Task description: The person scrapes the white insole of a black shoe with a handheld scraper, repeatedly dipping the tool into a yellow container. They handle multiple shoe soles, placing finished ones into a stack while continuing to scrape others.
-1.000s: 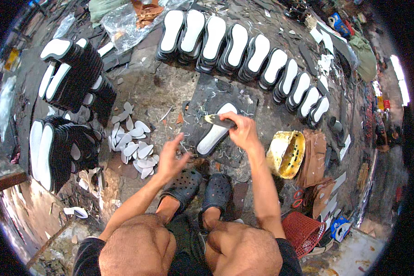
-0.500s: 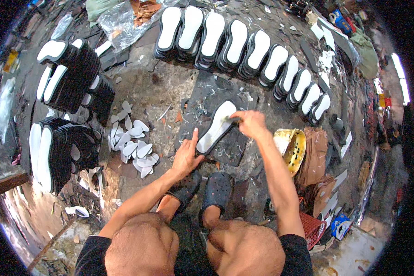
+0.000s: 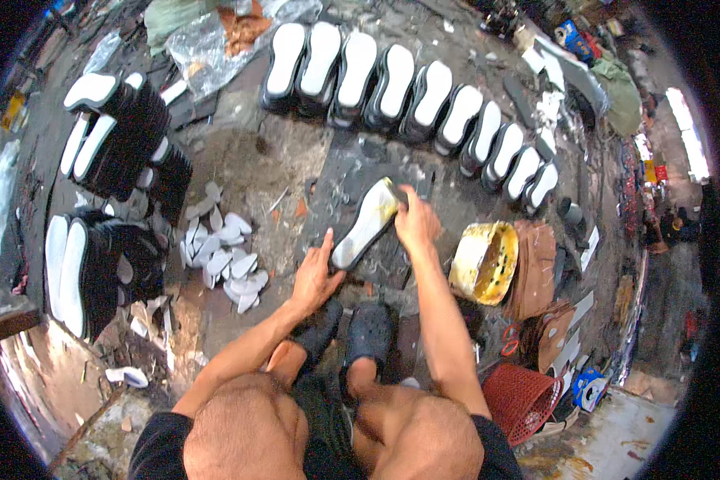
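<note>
A white insole with a dark edge [image 3: 363, 228] lies slantwise on a dark board [image 3: 412, 268] in front of me. Yellowish wet smears, looking like glue, cover its far, wider end. My right hand [image 3: 416, 222] is closed on a small dark tool [image 3: 398, 192], its tip at that smeared end; the fingers hide most of the tool, so its exact kind does not show. Beside the near end, my left hand [image 3: 317, 276] rests with its index finger stretched out and its fingertips at the insole's edge. Nothing is gripped in it.
Stacked white-topped soles [image 3: 392, 84] form a curved row at the back. More sole stacks [image 3: 84, 272] stand left, near loose pale teardrop pieces [image 3: 224, 254]. At right are a yellow-stained container [image 3: 464, 264], brown sheets [image 3: 534, 260] and a red basket [image 3: 520, 400].
My right hand has moved over the insole's far end, where more yellowish smear shows. The left hand stays at the near end. The whole view has shifted slightly, bringing in more of the red basket.
</note>
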`<state>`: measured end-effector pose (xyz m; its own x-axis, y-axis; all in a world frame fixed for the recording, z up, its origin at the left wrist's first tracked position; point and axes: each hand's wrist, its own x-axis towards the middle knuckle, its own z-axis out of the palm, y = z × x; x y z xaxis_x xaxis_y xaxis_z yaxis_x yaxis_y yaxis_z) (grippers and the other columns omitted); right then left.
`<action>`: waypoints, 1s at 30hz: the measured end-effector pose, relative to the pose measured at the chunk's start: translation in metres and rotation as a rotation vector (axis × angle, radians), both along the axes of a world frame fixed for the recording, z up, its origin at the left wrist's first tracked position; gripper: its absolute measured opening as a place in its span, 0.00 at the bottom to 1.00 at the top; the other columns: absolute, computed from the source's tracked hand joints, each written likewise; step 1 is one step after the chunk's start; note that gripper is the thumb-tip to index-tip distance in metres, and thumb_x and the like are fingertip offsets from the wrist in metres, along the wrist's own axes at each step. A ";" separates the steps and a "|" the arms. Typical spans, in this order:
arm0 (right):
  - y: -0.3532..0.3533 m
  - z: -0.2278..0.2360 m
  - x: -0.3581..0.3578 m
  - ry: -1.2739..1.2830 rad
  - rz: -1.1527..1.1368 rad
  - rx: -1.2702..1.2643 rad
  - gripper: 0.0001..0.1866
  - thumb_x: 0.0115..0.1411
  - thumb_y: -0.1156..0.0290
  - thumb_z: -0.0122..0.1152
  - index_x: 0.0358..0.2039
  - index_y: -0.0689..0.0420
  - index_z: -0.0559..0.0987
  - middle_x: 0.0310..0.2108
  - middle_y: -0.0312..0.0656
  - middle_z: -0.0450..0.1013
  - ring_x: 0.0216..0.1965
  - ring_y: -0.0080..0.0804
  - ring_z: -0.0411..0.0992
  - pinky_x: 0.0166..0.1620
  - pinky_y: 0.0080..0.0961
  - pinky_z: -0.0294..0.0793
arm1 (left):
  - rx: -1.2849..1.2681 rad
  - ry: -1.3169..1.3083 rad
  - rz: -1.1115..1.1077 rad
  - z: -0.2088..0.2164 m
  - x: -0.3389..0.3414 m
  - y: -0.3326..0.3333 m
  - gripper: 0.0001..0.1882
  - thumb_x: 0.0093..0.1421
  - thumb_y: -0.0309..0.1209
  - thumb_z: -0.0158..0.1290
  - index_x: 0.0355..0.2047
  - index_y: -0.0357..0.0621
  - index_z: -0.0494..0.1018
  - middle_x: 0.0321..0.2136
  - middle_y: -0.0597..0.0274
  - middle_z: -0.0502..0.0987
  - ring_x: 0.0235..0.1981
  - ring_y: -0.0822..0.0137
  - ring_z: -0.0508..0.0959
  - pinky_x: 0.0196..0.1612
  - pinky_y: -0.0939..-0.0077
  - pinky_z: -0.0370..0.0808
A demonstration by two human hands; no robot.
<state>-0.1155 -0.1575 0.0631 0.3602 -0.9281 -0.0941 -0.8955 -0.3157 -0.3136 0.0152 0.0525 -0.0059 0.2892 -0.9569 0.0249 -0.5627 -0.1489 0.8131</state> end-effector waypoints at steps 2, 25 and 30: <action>-0.001 -0.010 -0.001 -0.028 0.187 -0.031 0.19 0.57 0.75 0.57 0.49 0.43 0.78 0.35 0.45 0.81 0.37 0.50 0.79 0.38 0.46 0.78 | 0.058 0.045 -0.011 0.006 0.000 -0.004 0.55 0.49 0.25 0.65 0.72 0.44 0.43 0.54 0.45 0.73 0.49 0.44 0.73 0.53 0.56 0.73; 0.092 0.096 -0.071 -0.667 0.299 0.332 0.16 0.57 0.75 0.63 0.46 0.50 0.83 0.45 0.37 0.81 0.44 0.36 0.79 0.48 0.32 0.78 | 0.031 -0.012 0.139 0.011 0.030 -0.002 0.38 0.54 0.27 0.62 0.65 0.42 0.62 0.47 0.46 0.78 0.46 0.53 0.78 0.53 0.62 0.74; 0.049 0.160 -0.176 -0.783 -0.055 -0.201 0.13 0.58 0.76 0.66 0.45 0.63 0.82 0.46 0.46 0.80 0.49 0.35 0.77 0.55 0.31 0.73 | 0.034 -0.237 -0.122 0.011 -0.002 -0.024 0.64 0.41 0.33 0.71 0.72 0.43 0.41 0.46 0.41 0.76 0.46 0.42 0.75 0.55 0.53 0.71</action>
<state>-0.2912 -0.1089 0.2234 0.2060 -0.9186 0.3372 -0.4555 -0.3950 -0.7978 0.0133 0.0284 0.0052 0.1616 -0.9858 0.0452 -0.7522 -0.0934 0.6523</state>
